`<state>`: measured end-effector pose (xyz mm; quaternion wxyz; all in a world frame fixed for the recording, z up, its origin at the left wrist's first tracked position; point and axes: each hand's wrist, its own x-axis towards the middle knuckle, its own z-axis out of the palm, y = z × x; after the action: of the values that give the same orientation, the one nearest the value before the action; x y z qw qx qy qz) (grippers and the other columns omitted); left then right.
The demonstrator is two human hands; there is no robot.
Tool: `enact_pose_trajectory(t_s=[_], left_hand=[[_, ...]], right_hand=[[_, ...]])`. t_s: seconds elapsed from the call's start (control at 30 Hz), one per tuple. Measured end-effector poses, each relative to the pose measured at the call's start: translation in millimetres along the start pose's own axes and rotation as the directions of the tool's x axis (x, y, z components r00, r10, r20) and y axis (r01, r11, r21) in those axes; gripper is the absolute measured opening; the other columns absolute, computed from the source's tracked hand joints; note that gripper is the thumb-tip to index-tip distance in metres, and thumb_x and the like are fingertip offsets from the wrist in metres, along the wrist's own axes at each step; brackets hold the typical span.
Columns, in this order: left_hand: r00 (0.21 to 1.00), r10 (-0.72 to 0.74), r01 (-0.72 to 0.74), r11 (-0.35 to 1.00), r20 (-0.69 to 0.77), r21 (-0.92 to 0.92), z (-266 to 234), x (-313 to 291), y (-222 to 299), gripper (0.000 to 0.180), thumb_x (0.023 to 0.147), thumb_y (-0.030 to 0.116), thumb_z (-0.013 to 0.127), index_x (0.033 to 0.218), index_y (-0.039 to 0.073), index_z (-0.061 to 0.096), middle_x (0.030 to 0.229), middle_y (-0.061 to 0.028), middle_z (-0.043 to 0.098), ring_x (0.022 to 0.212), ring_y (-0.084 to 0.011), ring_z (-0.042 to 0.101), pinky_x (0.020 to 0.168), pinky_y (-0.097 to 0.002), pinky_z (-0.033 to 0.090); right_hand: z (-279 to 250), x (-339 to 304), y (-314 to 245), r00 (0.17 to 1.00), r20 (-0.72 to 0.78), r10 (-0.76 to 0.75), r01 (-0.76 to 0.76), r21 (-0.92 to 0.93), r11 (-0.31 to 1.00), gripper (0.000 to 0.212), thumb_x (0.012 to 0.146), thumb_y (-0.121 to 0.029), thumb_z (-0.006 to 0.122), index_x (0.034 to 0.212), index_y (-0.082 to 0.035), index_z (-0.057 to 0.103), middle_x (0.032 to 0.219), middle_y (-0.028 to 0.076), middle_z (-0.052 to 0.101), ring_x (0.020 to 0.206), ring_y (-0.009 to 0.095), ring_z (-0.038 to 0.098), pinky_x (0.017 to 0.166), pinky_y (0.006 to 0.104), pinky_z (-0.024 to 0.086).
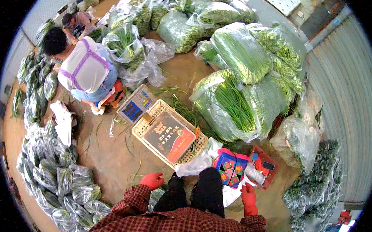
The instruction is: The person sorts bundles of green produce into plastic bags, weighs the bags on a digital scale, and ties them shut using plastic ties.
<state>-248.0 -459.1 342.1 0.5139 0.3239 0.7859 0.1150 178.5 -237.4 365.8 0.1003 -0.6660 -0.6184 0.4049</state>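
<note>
My left hand (152,181), in a red glove, is held beside my left knee, its fingers apart and nothing in them. My right hand (248,195), also red-gloved, is by my right leg with its fingers closed at the edge of a white plastic bag (231,195). Between that hand and my knee lies a colourful patterned cushion (231,167) with a pink edge. In front of my knees stands a beige plastic basket (153,146) with a dark and red printed panel (170,137) on it. At its far end is a scale's display unit (136,105).
Large clear bags of long green vegetables (235,103) are piled ahead and to the right. Bagged bundles (64,179) line the left side. A red tray (268,176) holds small items. Two people crouch or sit at the far left, one on a low seat (117,92).
</note>
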Motion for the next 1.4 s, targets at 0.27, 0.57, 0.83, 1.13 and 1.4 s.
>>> enact_pose_trajectory(t_s=[0.27, 0.57, 0.83, 1.13, 1.4], left_hand=[[0.989, -0.031, 0.005, 0.984, -0.142, -0.176, 7, 33, -30, 0.049, 0.08, 0.04, 0.054, 0.117, 0.009, 0.059, 0.103, -0.0156, 0.064, 0.099, -0.0325, 0.06, 0.087, -0.0409, 0.047], [0.903, -0.286, 0.124, 0.887, -0.319, -0.445, 18, 55, 6, 0.044, 0.08, 0.041, 0.054, 0.107, 0.007, 0.063, 0.1, -0.0196, 0.064, 0.095, -0.0356, 0.061, 0.083, -0.0438, 0.048], [0.751, -0.507, -0.001, 0.638, -0.422, -0.77, 87, 180, 94, 0.042, 0.083, 0.039, 0.052, 0.106, 0.005, 0.062, 0.098, -0.0207, 0.063, 0.092, -0.0358, 0.061, 0.081, -0.0435, 0.047], [0.826, -0.561, 0.201, 0.206, 0.052, -0.958, 311, 269, 198, 0.045, 0.076, 0.038, 0.061, 0.102, 0.001, 0.06, 0.102, -0.0218, 0.062, 0.096, -0.036, 0.06, 0.083, -0.0428, 0.047], [0.02, -0.992, 0.087, -0.12, 0.122, -0.989, 406, 390, 82, 0.062, 0.066, 0.034, 0.075, 0.11, -0.001, 0.05, 0.114, -0.0237, 0.05, 0.1, -0.0357, 0.054, 0.086, -0.0436, 0.044]], right_hand=[[-19, 94, -1, 0.982, 0.002, -0.187, 0.186, 0.09, 0.978, 0.032, 0.088, -0.008, 0.053, 0.117, 0.004, 0.05, 0.099, 0.015, 0.062, 0.084, 0.024, 0.063, 0.073, 0.033, 0.053], [58, 147, -223, 0.812, 0.577, -0.094, 0.048, 0.094, 0.994, 0.025, 0.09, -0.012, 0.05, 0.106, 0.006, 0.055, 0.09, 0.015, 0.065, 0.073, 0.021, 0.065, 0.067, 0.0308, 0.052], [191, 262, -297, 0.402, 0.916, -0.001, 0.196, -0.085, 0.977, 0.039, 0.096, -0.028, 0.039, 0.095, 0.005, 0.059, 0.074, 0.015, 0.065, 0.061, 0.023, 0.062, 0.062, 0.0335, 0.051], [342, 305, -228, 0.357, 0.932, 0.064, 0.045, -0.086, 0.995, 0.044, 0.096, -0.038, 0.043, 0.099, 0.002, 0.06, 0.086, 0.012, 0.065, 0.071, 0.02, 0.061, 0.069, 0.0302, 0.05], [380, 255, -224, 0.163, 0.98, 0.114, -0.015, -0.113, 0.993, 0.04, 0.092, -0.032, 0.051, 0.111, 0.003, 0.057, 0.078, 0.005, 0.058, 0.074, 0.015, 0.057, 0.077, 0.0302, 0.047]])
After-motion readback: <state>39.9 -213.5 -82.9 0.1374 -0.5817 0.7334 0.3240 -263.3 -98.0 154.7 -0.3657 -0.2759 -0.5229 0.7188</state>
